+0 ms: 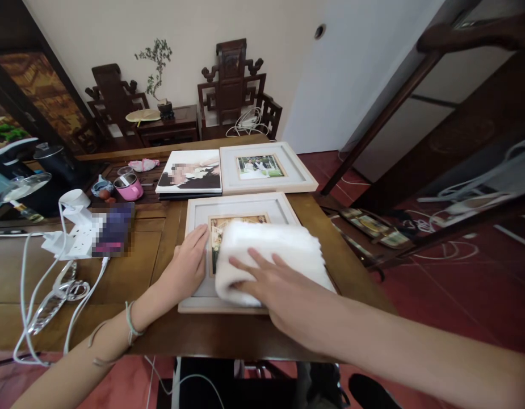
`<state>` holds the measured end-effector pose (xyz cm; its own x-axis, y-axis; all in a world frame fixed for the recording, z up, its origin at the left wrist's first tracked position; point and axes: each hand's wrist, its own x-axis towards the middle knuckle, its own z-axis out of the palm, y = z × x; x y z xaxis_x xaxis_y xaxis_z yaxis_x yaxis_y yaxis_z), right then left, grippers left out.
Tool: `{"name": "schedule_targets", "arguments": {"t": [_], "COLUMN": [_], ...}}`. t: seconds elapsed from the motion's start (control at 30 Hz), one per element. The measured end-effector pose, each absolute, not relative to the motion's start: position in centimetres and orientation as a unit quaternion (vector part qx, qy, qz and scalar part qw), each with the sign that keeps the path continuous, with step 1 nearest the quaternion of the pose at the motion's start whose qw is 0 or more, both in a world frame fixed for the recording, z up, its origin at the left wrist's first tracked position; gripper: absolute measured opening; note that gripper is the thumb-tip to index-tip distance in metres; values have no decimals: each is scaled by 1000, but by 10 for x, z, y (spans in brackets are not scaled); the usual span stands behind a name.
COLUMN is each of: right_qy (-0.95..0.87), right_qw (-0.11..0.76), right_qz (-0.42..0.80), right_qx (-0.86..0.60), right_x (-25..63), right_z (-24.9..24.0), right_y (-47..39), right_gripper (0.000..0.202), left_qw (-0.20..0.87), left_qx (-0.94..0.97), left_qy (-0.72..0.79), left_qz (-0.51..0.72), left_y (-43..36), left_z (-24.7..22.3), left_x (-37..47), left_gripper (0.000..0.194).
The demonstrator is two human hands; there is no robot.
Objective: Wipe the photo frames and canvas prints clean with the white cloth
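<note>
A light wooden picture frame (240, 199) lies flat near the table's front edge. Part of the picture in it shows beside a folded white towel (279, 241), which covers its middle and right side. My right hand (266, 278) presses on the towel with fingers spread, the thumb against the fold at its near left edge. Lying along the frame's left side is my left hand (189, 261), fingers stretched out and nothing in them. Behind, a second frame with a couple's photo (260, 166) sits beside a white-covered photo album (194, 162).
On the left are a power strip (81, 236) with white cables, a blurred-out device (115, 227), a clear hair claw clip (60, 295) and a pink cup (129, 187). A dark kettle (53, 165) stands farther back. Wooden chairs (232, 85) line the wall.
</note>
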<state>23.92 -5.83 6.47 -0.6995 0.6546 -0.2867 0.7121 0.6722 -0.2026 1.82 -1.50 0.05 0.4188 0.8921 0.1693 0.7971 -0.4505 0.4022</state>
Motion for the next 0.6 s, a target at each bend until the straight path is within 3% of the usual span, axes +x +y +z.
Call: {"name": "schedule_targets", "arguments": {"t": [0.13,0.23,0.4,0.6], "right_qy": [904,888,908,915], "right_qw": [72,48,59,140], "right_qz": [13,60,31,-142], "right_qx": [421,453,414,352], "right_x": [224,219,219,232], "right_z": [50,41,47,70], "right_y": [-4,26,9,-65], "right_gripper": [62,57,56,75], "left_qw": [133,141,143,137], "left_qx": [832,828,827,827], "left_qy": [507,512,506,508], "left_qz": [182,183,199,196], "left_y": [-13,-13,-14,-15], "left_z": [1,2,2,1], "left_x": [18,19,19,19], "left_gripper": [50,49,48,48]}}
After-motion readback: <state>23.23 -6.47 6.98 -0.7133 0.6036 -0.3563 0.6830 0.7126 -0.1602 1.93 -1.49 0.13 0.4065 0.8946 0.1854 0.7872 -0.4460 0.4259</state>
